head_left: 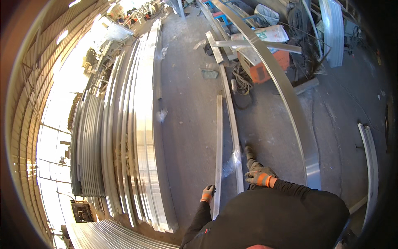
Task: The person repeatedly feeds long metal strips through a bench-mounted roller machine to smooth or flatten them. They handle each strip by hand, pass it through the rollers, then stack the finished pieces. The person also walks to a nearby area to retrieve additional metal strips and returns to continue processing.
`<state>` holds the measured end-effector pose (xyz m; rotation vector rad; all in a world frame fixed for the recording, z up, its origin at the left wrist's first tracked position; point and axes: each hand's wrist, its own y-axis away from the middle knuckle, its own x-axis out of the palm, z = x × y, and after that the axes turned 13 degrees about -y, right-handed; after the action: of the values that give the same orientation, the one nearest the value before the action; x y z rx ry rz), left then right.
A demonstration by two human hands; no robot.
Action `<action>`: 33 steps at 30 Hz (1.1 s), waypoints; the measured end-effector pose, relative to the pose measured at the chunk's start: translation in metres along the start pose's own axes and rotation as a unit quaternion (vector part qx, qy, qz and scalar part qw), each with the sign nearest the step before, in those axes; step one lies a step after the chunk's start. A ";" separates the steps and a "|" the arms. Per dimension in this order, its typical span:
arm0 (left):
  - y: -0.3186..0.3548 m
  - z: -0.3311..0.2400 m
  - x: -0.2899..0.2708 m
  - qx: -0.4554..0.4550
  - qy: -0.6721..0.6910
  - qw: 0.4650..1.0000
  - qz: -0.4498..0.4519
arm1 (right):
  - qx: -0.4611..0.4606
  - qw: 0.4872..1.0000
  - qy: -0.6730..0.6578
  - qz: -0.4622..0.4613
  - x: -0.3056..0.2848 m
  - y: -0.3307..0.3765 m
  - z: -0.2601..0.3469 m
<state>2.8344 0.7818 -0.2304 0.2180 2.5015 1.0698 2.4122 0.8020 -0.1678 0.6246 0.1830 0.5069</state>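
Observation:
My left hand (pixel 208 193), in an orange and dark grey work glove, is closed at the left edge of a long narrow metal bar (pixel 219 153). Its fingertips meet the bar's side, though how far they wrap round it is hard to see. Over my bent leg lies my right hand (pixel 258 177), gloved the same way, its fingers loosely apart and nothing visible in them. A second long bar (pixel 232 124) runs just right of the first on the grey floor. My boot (pixel 250 152) stands beside that bar.
Long metal profiles (pixel 143 137) are stacked at the left. A wide, shiny metal strip (pixel 286 91) runs along my right. Farther off lie a coiled cable (pixel 242 81), an orange machine (pixel 269 67) and a crossing metal piece (pixel 265 45). More profiles (pixel 369 166) lie far right.

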 end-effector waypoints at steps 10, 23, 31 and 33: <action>-0.129 -0.174 -0.110 -0.087 -0.033 0.989 -0.113 | -0.122 0.990 0.016 -0.073 -0.202 -0.265 0.278; -0.496 -0.343 -0.317 -0.072 -0.279 0.957 -0.046 | -0.086 0.993 0.068 -0.053 -0.336 -0.680 0.445; -0.791 -0.643 -0.573 0.039 -0.277 0.955 -0.098 | 0.040 0.911 0.407 -0.051 -0.503 -0.763 0.432; -0.882 -0.758 -0.639 -0.026 -0.218 0.973 -0.068 | 0.175 0.950 0.184 -0.182 -0.524 -0.768 0.455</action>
<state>3.1034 -0.5175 -0.1982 0.2345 2.0633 0.9156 2.4073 -0.2286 -0.2577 0.8174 0.7423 0.2275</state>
